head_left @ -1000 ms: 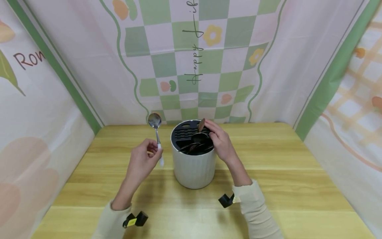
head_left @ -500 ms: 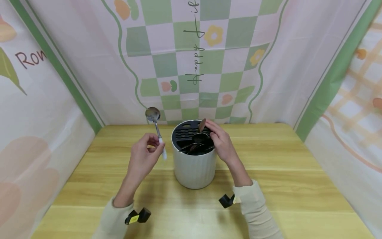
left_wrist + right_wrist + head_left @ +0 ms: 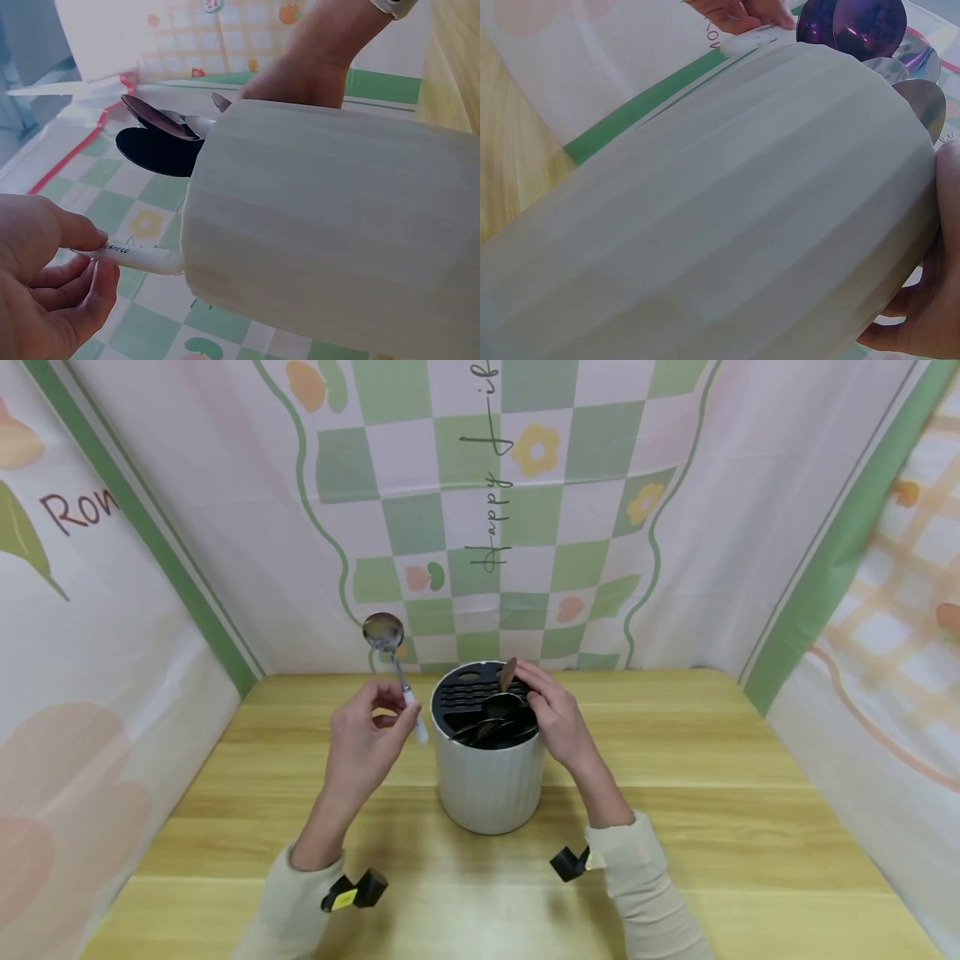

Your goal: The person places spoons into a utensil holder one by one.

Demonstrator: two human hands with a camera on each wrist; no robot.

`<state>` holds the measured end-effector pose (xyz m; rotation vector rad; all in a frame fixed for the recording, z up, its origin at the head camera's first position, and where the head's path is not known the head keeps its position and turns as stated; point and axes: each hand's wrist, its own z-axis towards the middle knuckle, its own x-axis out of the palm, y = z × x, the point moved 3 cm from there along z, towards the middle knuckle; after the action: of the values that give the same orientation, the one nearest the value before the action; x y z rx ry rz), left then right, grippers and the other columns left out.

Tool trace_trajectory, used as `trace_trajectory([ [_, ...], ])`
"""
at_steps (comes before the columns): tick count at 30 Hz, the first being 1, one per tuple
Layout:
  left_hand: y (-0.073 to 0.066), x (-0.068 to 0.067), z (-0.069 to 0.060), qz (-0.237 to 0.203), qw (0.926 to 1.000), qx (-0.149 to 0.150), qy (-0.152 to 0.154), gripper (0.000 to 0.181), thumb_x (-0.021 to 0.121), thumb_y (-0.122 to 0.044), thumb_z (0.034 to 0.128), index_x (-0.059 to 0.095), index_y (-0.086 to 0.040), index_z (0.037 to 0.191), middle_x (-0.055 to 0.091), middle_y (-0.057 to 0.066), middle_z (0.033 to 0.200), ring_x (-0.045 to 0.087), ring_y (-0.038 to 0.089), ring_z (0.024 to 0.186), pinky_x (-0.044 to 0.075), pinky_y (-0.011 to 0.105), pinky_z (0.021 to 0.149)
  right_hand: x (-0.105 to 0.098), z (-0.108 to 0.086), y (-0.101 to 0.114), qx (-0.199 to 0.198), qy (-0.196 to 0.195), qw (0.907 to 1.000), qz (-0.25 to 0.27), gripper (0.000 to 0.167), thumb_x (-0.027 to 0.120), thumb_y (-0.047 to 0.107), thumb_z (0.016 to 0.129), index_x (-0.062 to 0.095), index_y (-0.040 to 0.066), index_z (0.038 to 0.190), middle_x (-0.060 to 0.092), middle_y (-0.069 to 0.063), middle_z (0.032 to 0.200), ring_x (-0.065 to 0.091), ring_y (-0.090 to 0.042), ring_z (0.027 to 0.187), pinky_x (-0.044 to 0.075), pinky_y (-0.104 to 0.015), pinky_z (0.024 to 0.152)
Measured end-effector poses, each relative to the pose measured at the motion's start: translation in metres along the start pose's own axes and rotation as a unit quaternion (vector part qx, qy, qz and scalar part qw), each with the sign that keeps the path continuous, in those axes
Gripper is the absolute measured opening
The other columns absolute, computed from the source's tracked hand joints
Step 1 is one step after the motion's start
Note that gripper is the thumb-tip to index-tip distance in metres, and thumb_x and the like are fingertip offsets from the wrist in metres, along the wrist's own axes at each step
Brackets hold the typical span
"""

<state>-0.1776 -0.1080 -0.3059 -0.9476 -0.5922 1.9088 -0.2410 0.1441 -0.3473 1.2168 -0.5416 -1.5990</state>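
A round-bowled spoon [image 3: 383,632] with a white handle is pinched between thumb and fingers of my left hand [image 3: 363,735]. It is raised just left of a white ribbed utensil holder [image 3: 489,789], bowl upward; in the left wrist view its white handle [image 3: 146,259] overlaps the holder's edge. My right hand [image 3: 561,720] holds the holder at its right side, thumb near the rim and fingers along the far side. Several dark, shiny spoons [image 3: 502,706] stand bowl-up in the holder, and a coppery one [image 3: 507,673] rises beside my right fingertips. Their handles are hidden inside.
The holder has a black slotted insert [image 3: 459,689] with round holes at the back. It stands on a wood-grain table [image 3: 675,827]. Printed fabric [image 3: 525,527] hangs behind and on both sides. Black wrist cameras [image 3: 356,891] sit on both sleeves.
My left hand has risen and shifted slightly right with the spoon, bringing its handle closer to the holder. My right hand and the holder have stayed in place.
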Motion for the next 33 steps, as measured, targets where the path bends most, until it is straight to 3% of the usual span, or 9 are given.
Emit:
trace_trajectory([
  [17, -0.018, 0.016, 0.015, -0.021, 0.9972, 0.072, -0.001, 0.02, 0.073, -0.006, 0.0878, 0.059, 0.003, 0.099, 0.066, 0.015, 0.09, 0.07, 0.025, 0.085, 0.063, 0.035, 0.068, 0.0, 0.0, -0.004, 0.011, 0.004, 0.9999, -0.011, 0.047, 0.037, 0.012, 0.101, 0.051, 0.006, 0.145, 0.042, -0.01, 0.157, 0.036, -0.028, 0.147, 0.028, -0.051, 0.122],
  [29, -0.009, 0.034, 0.015, -0.004, 0.997, 0.061, 0.047, 0.017, 0.073, -0.003, 0.0865, 0.061, -0.001, 0.099, 0.066, 0.011, 0.086, 0.067, 0.02, 0.08, 0.062, 0.03, 0.066, 0.0, 0.001, -0.002, 0.01, 0.008, 0.9999, -0.011, 0.047, 0.037, 0.012, 0.1, 0.054, 0.007, 0.143, 0.044, -0.008, 0.156, 0.037, -0.026, 0.147, 0.028, -0.049, 0.123],
  [33, -0.007, 0.037, 0.014, 0.013, 0.9954, 0.075, 0.057, 0.016, 0.073, -0.002, 0.0859, 0.064, -0.002, 0.1, 0.064, 0.01, 0.084, 0.066, 0.019, 0.079, 0.062, 0.028, 0.065, 0.0, 0.001, -0.002, 0.011, 0.008, 0.9998, -0.015, 0.047, 0.037, 0.012, 0.1, 0.053, 0.006, 0.144, 0.043, -0.008, 0.156, 0.037, -0.028, 0.147, 0.028, -0.05, 0.122],
])
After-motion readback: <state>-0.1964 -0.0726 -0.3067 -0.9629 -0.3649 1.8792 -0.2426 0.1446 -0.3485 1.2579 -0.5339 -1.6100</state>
